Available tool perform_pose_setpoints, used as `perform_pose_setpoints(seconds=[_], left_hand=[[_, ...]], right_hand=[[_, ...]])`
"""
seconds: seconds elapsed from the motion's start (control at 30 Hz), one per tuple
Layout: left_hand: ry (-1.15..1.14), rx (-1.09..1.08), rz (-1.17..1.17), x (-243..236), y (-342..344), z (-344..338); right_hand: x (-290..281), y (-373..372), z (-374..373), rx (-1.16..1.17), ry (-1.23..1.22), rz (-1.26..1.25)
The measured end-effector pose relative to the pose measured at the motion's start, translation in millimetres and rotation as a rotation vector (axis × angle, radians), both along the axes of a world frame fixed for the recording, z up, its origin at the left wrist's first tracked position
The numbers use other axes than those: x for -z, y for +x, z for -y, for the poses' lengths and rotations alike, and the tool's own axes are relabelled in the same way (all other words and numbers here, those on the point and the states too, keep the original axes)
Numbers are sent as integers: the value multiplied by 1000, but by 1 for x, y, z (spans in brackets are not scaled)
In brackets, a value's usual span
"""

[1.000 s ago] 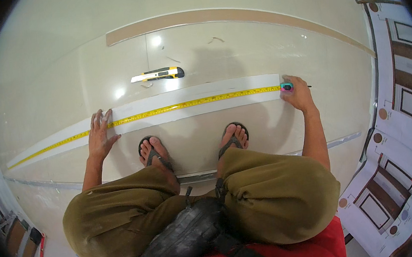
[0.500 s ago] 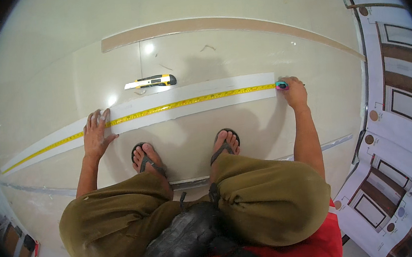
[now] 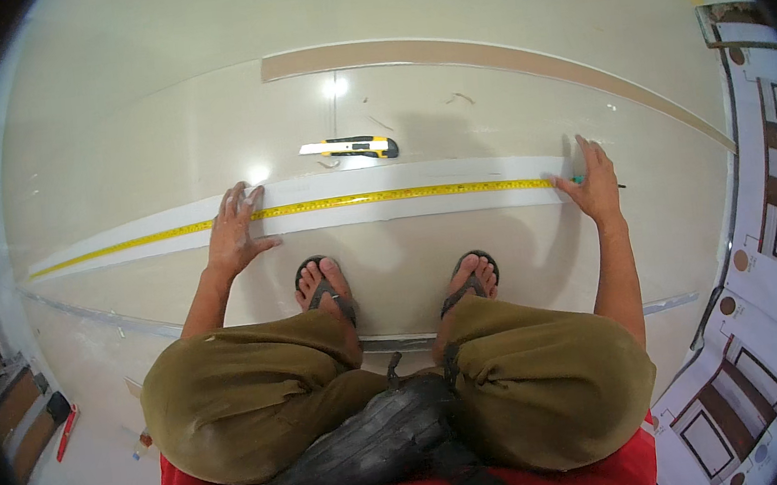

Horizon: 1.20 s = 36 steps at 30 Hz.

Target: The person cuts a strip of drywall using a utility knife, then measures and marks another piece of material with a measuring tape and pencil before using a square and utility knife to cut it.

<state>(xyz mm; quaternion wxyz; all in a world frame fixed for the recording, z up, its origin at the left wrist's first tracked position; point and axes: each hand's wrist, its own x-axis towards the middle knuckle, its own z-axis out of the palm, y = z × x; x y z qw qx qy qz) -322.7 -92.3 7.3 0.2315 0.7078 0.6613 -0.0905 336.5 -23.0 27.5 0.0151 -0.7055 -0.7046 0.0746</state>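
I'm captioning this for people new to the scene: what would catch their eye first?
First, the bright yellow tape blade running along a long white strip across the middle, with the left hand over it and the right hand at its right end. Just beyond lies a yellow-and-black utility knife; farther off, a brown strip.

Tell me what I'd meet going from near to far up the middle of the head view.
Black bag → feet in flip-flops → white strip with yellow tape-measure blade along it → utility knife → brown strip.
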Motion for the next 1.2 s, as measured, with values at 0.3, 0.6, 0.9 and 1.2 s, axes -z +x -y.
perform_pose_setpoints(seconds=[0.3,0.6,0.9,1.2], left_hand=[[-18,22,127,-123,-17,-16],[-15,398,127,-209,67,-101],[-96,403,130,-47,197,-192],[-87,-100,657,13,315,-126]], right_hand=[[25,-260,-65,-533,-179,-494],[64,-335,-74,-554,-165,-405],[9,-154,47,678,-349,-1620],[-9,-105,229,1259,-30,-1709]])
